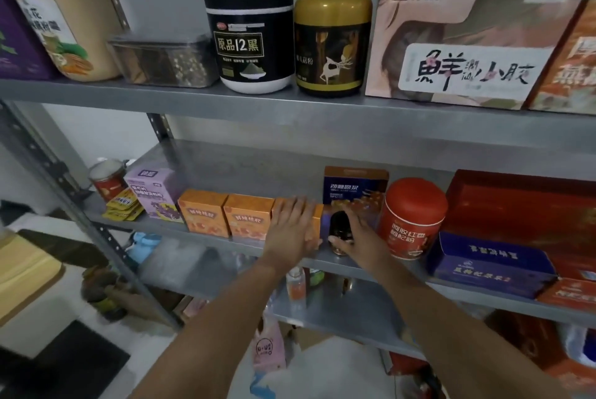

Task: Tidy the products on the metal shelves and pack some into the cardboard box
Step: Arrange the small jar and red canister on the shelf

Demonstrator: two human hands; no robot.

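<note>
Pressing left hand (292,231), fingers straight, flat against third orange box (318,219) on middle shelf (225,173). Gripping small dark bottle (339,227) in right hand (361,239), just beside that box.

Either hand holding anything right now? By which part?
Right hand grips the small dark bottle on the middle shelf, fingers round its right side, thumb low on the front. Left hand lies flat on an orange box, holding nothing.

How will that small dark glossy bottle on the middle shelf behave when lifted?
The small dark glossy bottle looks rigid and probably glass, so likely breakable and slick. It is narrow and upright, so a sideways nudge may tip it; the right hand wrapping it should steady it.
</note>
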